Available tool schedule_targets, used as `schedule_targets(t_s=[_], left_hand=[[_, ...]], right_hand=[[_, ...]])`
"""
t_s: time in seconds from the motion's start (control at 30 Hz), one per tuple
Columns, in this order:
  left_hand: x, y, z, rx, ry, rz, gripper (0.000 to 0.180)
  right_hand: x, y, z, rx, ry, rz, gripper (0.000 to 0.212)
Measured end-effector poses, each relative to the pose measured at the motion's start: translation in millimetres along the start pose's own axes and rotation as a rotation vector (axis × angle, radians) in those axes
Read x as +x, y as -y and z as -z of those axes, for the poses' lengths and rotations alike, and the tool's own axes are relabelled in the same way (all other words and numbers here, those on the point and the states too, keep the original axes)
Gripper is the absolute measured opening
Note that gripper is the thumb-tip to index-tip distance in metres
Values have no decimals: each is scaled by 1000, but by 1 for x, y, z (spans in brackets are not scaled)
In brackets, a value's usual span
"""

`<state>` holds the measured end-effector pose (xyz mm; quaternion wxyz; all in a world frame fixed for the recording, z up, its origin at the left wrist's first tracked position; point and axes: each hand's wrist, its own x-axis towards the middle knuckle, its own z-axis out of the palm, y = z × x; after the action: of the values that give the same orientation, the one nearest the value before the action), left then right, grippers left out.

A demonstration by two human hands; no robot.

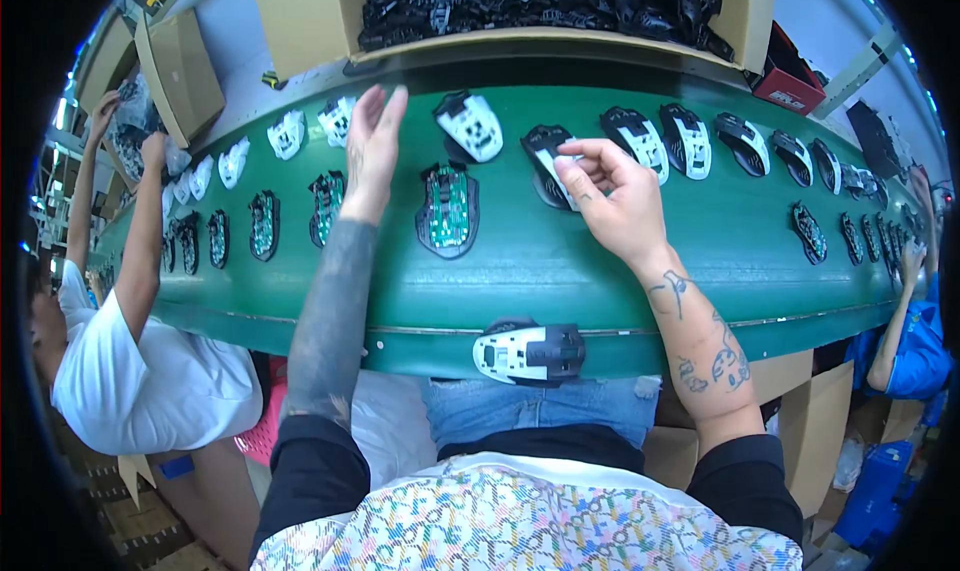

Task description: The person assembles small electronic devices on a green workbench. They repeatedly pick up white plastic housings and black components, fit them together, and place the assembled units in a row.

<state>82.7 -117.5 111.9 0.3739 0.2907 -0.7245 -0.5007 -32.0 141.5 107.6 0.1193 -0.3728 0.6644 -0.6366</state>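
Note:
My left hand (374, 151) is raised over the green belt with its fingers stretched out, holding nothing. Behind it is a white mouse shell part (335, 121), partly covered by the hand. My right hand (612, 196) hovers with loosely curled fingers, thumb apart from the fingertips and nothing visible between them. Just beside its fingertips a black and white mouse shell (546, 163) lies partly hidden. Between my hands are another black and white shell (470, 128) and a black mouse base with a green circuit board (447, 211). One more shell (528, 353) lies sideways at the near edge.
Rows of mouse shells (686, 141) and circuit-board bases (263, 226) line the green belt (560, 271). Beyond it stands a cardboard box (310, 21) of black parts, with a red box (790, 81) to its right. Co-workers reach in at left (140, 251) and right (912, 336).

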Motion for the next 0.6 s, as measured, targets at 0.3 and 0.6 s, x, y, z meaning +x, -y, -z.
schedule_targets(t_s=[0.3,0.6], left_hand=[[-94,-71,3,380,693,-376,23],[5,-36,-6,843,712,-825,50]], right_hand=[[-3,-3,0,-122,-17,37,14],[0,-5,-5,-155,-46,29,15]])
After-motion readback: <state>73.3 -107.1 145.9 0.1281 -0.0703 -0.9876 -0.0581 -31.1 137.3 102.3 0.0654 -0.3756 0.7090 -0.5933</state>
